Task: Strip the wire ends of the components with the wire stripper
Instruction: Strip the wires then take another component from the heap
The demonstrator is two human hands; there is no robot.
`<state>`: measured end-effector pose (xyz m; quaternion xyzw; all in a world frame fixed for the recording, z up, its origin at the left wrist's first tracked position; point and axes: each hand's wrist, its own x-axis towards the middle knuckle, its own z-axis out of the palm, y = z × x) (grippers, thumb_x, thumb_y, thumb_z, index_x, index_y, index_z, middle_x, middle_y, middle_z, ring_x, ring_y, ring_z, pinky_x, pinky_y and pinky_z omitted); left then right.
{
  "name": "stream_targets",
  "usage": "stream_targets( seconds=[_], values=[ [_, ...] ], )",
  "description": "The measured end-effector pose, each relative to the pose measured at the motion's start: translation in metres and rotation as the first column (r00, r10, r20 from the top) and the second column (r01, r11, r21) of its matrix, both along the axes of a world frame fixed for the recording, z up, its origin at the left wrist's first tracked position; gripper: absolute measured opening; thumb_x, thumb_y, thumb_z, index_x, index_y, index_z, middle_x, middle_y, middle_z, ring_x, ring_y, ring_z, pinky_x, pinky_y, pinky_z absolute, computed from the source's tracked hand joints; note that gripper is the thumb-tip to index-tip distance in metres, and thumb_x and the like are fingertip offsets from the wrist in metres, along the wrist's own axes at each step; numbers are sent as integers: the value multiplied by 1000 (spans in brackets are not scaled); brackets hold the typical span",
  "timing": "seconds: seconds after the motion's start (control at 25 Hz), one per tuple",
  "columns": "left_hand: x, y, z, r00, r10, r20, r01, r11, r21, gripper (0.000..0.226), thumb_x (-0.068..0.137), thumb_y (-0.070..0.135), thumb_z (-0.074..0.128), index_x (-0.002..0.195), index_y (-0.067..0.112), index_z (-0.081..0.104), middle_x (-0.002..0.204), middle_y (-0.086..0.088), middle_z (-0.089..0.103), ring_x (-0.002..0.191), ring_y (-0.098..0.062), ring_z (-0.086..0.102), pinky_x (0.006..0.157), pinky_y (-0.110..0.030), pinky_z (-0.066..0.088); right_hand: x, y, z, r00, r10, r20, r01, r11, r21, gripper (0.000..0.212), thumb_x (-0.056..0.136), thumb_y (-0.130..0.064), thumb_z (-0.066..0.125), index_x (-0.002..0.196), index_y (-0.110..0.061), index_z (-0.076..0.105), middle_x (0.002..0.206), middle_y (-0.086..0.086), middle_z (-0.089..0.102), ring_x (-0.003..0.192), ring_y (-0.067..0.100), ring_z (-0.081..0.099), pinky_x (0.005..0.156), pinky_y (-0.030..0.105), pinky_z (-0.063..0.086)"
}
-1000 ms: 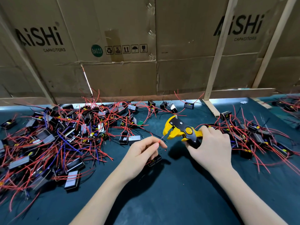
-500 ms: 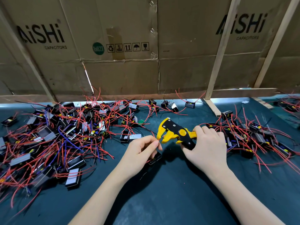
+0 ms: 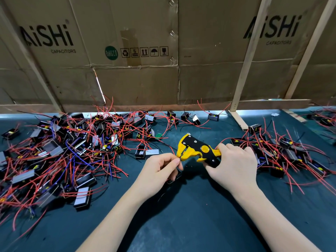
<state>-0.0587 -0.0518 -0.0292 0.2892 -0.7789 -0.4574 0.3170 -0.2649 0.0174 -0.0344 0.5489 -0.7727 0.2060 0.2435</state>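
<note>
There was 1 wire stripper [image 3: 197,150], yellow and black, held above the dark green mat [image 3: 181,215] near its middle. The right hand [image 3: 234,166] gripped its handles, fingers curled round them, with the tool's head pointing away from that hand. The left hand [image 3: 160,170] sat just beside the stripper's nose, thumb and forefinger pinching the end of 1 thin wire [image 3: 180,157] at the tool's mouth. Under that hand lay 1 black component [image 3: 174,178], mostly hidden by the fingers, so I could not tell how the wire ran to it.

Beyond the left hand, away from the stripper, spread a big heap of components [image 3: 63,155], black boxes tangled in red and a few blue leads, too many and too knotted to count. On the stripper's other side, past the right hand, lay a smaller heap [image 3: 283,151], partly covered by that hand. About 5 loose pieces [image 3: 185,117] sat behind the stripper along the mat's far edge.

Behind it all stood a cardboard wall [image 3: 136,79] printed twice with AiSHi CAPACITORS, braced by 2 pale wooden battens [image 3: 245,60] on the stripper's right-hand side.
</note>
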Motion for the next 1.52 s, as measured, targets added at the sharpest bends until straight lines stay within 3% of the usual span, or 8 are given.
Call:
stream_targets(
  seconds=[0.24, 0.48, 0.64, 0.8, 0.92, 1.08, 1.32, 1.52],
  values=[
    [1, 0, 1, 1000, -5, 28, 5, 1000, -2, 28, 102, 18, 50, 79, 14, 65, 53, 5, 53, 53, -9, 46, 56, -19, 35, 3, 2, 6, 999, -21, 31, 19, 998, 54, 51, 55, -52, 84, 51, -14, 51, 47, 4, 53, 45, 28, 56, 52, 26, 24],
    [1, 0, 2, 1000, -13, 25, 13, 1000, -4, 28, 102, 19, 49, 79, 13, 65, 53, 4, 53, 51, -6, 44, 55, -15, 34, 3, 1, 3, 996, -58, 60, 54, 996, 65, 51, 63, -57, 78, 51, -19, 46, 50, 7, 56, 49, 31, 57, 51, 24, 20],
    [3, -1, 1, 999, -32, 3, 32, 999, 40, 28, 102, 19, 49, 80, 11, 65, 54, 5, 54, 48, -3, 42, 53, -13, 34, -4, -3, -2, 996, -85, 17, 85, 996, 12, 55, 67, -62, 73, 83, -10, 64, 74, 7, 63, 73, 32, 62, 67, 38, 34],
    [4, -4, 4, 997, -73, -30, 77, 987, 141, 12, 90, 14, 57, 97, 11, 65, 68, 3, 62, 68, -11, 55, 70, -20, 44, -19, -3, -6, 985, -152, 85, 155, 988, -21, 57, 71, -65, 68, 83, -10, 59, 78, 7, 61, 79, 32, 59, 71, 40, 32],
    [11, -10, 10, 990, -118, -74, 130, 972, 193, 49, 72, 4, 51, 120, 10, 55, 94, -3, 68, 89, -10, 60, 81, -19, 48, -22, -2, -8, 980, -162, 116, 161, 987, 12, 57, 72, -69, 62, 77, -13, 53, 77, 5, 60, 81, 32, 60, 71, 39, 32],
    [32, -22, 21, 982, -38, -184, 65, 987, 145, 37, 69, 1, 57, 106, 6, 57, 90, -5, 60, 85, -14, 55, 80, -20, 46, -22, -3, -8, 977, -177, 117, 171, 983, 61, 58, 72, -72, 58, 82, -15, 55, 82, 2, 61, 85, 30, 59, 73, 38, 30],
    [39, -15, 22, 976, -215, -36, 216, 977, -2, 10, 80, 15, 73, 86, 17, 66, 74, 5, 56, 72, -10, 52, 71, -18, 43, -24, -2, -7, 971, -186, 150, 176, 981, 77, 57, 72, -73, 56, 80, -17, 53, 82, 1, 61, 86, 30, 60, 72, 37, 29],
    [23, -18, 14, 974, 151, -171, -152, 988, 3, 20, 79, 28, 79, 93, 22, 65, 85, 7, 68, 82, -9, 64, 80, -21, 49, -22, -3, -6, 974, -177, 140, 171, 984, 54, 56, 71, -71, 60, 78, -15, 54, 78, 2, 59, 81, 31, 59, 71, 37, 29]
  ],
)
